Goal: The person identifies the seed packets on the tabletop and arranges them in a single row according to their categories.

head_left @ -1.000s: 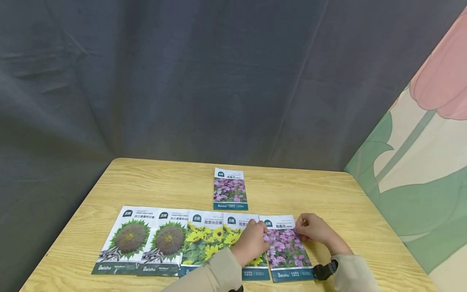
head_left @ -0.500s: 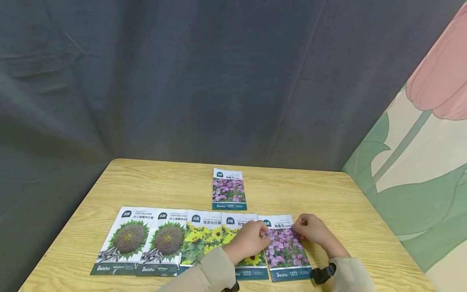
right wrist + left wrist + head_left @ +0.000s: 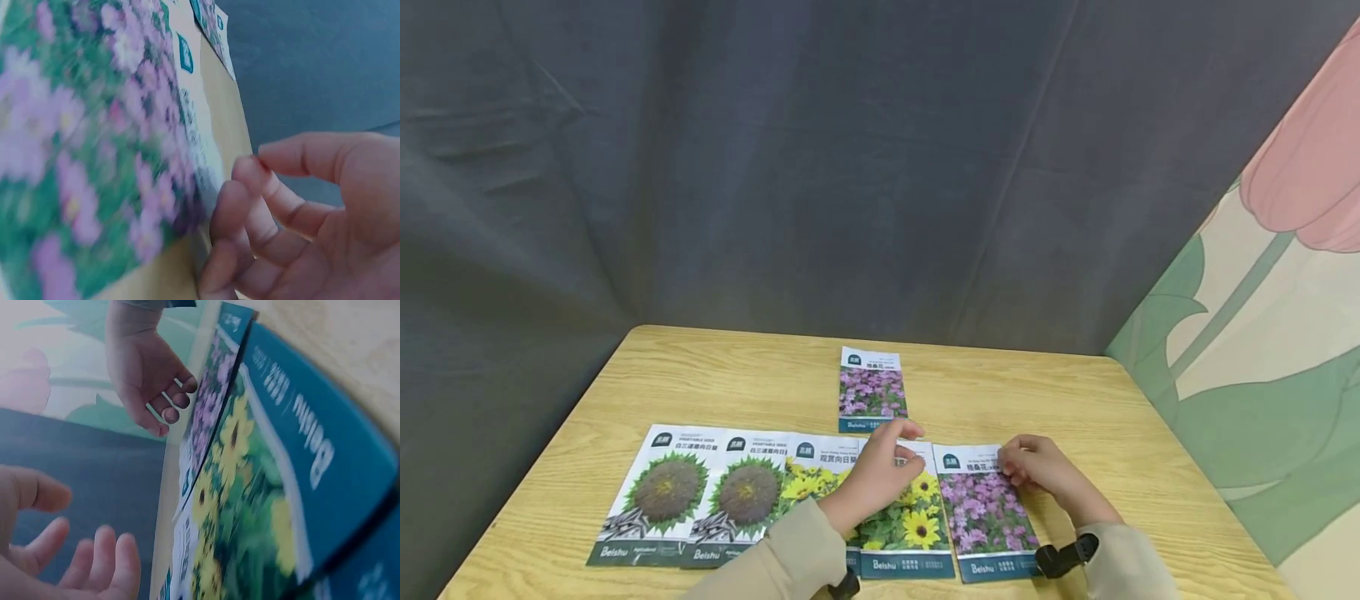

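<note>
A row of seed packets lies along the front of the table. My left hand (image 3: 876,471), fingers loosely bent and thumb apart, hovers over the second yellow-flower packet (image 3: 906,533). Nothing is in its grasp in the left wrist view. At the row's right end is a purple-flower packet (image 3: 988,517). The relaxed, bent fingers of my right hand (image 3: 1048,475) are right at this packet's upper right edge. In the right wrist view, the fingertips (image 3: 228,206) sit beside its white top part. Another purple-flower packet (image 3: 872,387) lies farther back, its lower edge close to my left fingers.
Two packets with a large sunflower head, one left (image 3: 651,500) and one beside it (image 3: 737,500), lie left of another yellow-flower packet (image 3: 812,483). The wooden table (image 3: 1037,383) ends at a dark cloth (image 3: 850,167). A flower-painted wall (image 3: 1285,375) stands at the right.
My left hand has left the purple-flower packet's left edge and moved up and to the left, uncovering more of the yellow-flower packet. My right hand stays by the edge, its fingers slightly shifted.
</note>
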A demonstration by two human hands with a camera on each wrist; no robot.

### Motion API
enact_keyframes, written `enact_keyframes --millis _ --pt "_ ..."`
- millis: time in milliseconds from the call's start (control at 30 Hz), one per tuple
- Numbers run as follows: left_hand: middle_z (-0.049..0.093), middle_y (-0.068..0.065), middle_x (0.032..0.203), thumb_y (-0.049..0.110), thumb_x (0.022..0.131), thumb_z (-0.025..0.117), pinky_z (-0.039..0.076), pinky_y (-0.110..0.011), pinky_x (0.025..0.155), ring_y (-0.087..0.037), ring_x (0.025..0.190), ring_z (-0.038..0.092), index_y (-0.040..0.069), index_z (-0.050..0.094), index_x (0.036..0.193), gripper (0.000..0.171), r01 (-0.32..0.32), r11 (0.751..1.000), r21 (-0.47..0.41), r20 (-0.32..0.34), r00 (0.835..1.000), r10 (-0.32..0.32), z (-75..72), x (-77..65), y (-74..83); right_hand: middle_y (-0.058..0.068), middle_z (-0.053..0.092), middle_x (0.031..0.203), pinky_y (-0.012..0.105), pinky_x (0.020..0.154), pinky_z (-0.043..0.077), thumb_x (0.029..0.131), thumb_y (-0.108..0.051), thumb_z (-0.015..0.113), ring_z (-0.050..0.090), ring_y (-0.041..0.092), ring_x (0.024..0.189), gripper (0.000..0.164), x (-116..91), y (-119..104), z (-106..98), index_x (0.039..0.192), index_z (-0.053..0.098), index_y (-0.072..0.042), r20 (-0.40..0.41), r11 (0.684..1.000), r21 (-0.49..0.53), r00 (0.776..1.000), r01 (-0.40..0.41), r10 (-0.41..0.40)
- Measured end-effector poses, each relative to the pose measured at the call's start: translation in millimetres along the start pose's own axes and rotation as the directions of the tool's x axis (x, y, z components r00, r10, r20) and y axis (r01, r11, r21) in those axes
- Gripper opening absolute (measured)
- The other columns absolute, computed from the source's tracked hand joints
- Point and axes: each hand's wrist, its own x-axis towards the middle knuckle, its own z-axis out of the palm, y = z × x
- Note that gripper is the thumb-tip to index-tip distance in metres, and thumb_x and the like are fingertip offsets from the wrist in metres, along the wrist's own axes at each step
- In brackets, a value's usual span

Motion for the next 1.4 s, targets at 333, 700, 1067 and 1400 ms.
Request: enact_keyframes --millis 333,700,1067,1400 --pt "0.031 -0.028 0.142 0.007 0.096 0.060 0.050 -0.051 0.089 -0.039 0.117 0.049 0.001 0.045 0.136 0.044 0.133 0.991 -0.017 -0.252 0.959 -0.133 -45.6 19.5 -13.5 0.016 0.063 0.092 0.036 0.065 0.055 0.102 -0.012 0.056 0.062 0.024 0.074 0.023 23.6 -43.3 19.3 0.111 0.060 0.009 -0.079 0.995 -0.029 0.992 0.097 -0.099" --pt "0.031 -0.031 0.145 0.013 0.094 0.057 0.043 -0.051 0.089 -0.043 0.116 0.044 0.003 0.033 0.146 0.058 0.277 0.958 -0.076 -0.392 0.875 -0.284 -89.1 35.3 -32.7 0.033 0.055 0.130 0.043 0.092 0.057 0.101 -0.006 0.055 0.065 0.041 0.109 0.041 60.8 -63.8 55.4 0.137 0.047 0.013 -0.063 0.981 0.178 0.996 0.075 -0.065" --pt "0.032 -0.034 0.151 0.013 0.099 0.052 0.045 -0.046 0.089 -0.038 0.119 0.051 -0.001 0.023 0.152 0.062 0.342 0.929 -0.143 -0.248 0.896 -0.368 -92.4 50.4 -32.3 0.029 0.047 0.140 0.047 0.097 0.055 0.103 -0.010 0.054 0.057 0.036 0.115 0.044 79.3 -83.6 86.1 0.142 0.046 0.008 0.012 0.968 0.247 0.999 -0.038 0.036" --pt "0.032 -0.029 0.153 0.016 0.102 0.049 0.042 -0.057 0.105 -0.042 0.134 0.044 -0.001 0.024 0.155 0.061 0.334 0.929 -0.160 -0.179 0.916 -0.360 -82.4 55.0 -28.7 0.028 0.050 0.136 0.046 0.089 0.058 0.101 -0.007 0.055 0.056 0.036 0.114 0.044 85.2 -87.5 102.4 0.141 0.047 0.008 -0.021 0.962 0.273 1.000 -0.009 0.016"
